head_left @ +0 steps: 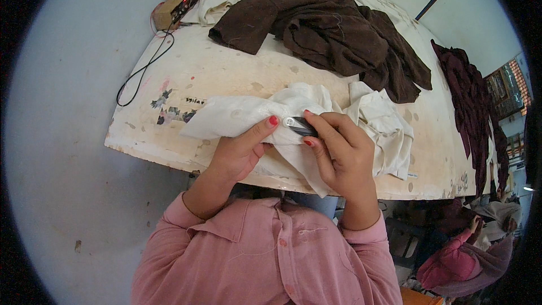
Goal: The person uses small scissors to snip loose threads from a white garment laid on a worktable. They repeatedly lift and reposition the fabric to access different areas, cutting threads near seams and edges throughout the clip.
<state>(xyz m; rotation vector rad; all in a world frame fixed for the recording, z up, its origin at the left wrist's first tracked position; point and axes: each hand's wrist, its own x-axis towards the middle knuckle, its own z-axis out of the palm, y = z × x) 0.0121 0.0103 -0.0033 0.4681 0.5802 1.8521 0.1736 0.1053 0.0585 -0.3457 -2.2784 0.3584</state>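
My left hand (241, 148) is closed on a white garment (226, 116), its thumb pressing the cloth from above and its fingers mostly underneath. A small round pale button (289, 122) shows just right of that thumb. Between the thumb and fingers of my right hand (345, 149) is a small black tool (305, 128) with a shiny metal edge; it resembles thread snips, though the fingers hide part of it. The tool's tip lies at the button, and I cannot tell whether it touches. The rest of the white garment spreads in folds behind and right of my hands.
A dark brown garment (333, 28) lies heaped across the far side of the worn table (226, 73). A brown box with a cable (176, 8) sits at the far left corner. Dark maroon cloth (463, 99) hangs over the right edge. Another person (460, 257) sits at lower right.
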